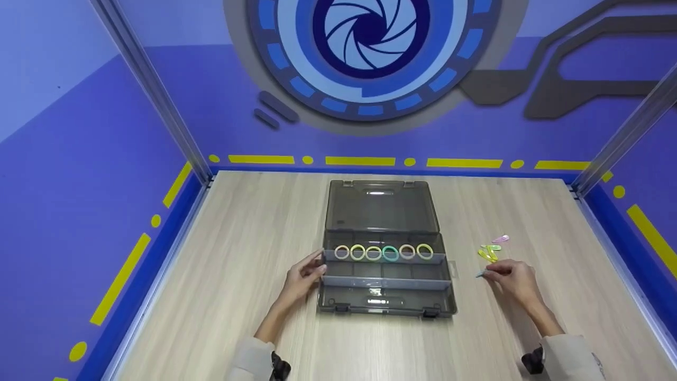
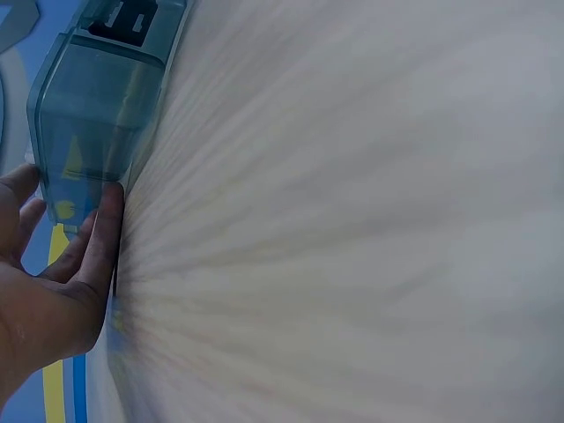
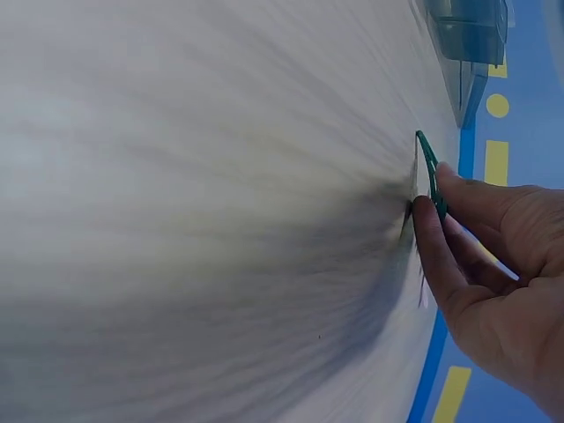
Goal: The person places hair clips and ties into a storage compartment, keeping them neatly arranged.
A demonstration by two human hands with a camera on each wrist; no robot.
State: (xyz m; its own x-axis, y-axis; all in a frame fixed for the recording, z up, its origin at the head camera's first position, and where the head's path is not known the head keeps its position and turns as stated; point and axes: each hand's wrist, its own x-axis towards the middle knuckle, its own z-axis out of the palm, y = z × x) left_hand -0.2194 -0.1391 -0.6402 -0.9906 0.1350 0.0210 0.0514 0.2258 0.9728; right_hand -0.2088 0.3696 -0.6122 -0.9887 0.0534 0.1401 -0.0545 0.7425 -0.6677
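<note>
On the table, a smoky clear plastic box [image 1: 386,312] lies with its lid [image 1: 381,206] folded back. Several small pastel hair ties [image 1: 390,253] sit in a row over the divider between its back and middle compartments. My left hand [image 1: 302,279] touches the box's left side, its fingers fairly straight along the wall [image 2: 97,123]. To the right of the box, my right hand [image 1: 514,280] pinches a blue-green snap hair clip [image 3: 427,159] between thumb and fingers, close to the tabletop. Just beyond that hand lie several yellow and green hair clips [image 1: 487,254] and a pink clip [image 1: 501,239].
The wooden tabletop [image 1: 254,233] is bounded by blue-purple panels [image 1: 349,143] at the back and both sides. Black latches [image 1: 430,313] stick out at the box's front edge. A clear tab [image 1: 453,269] juts from its right side.
</note>
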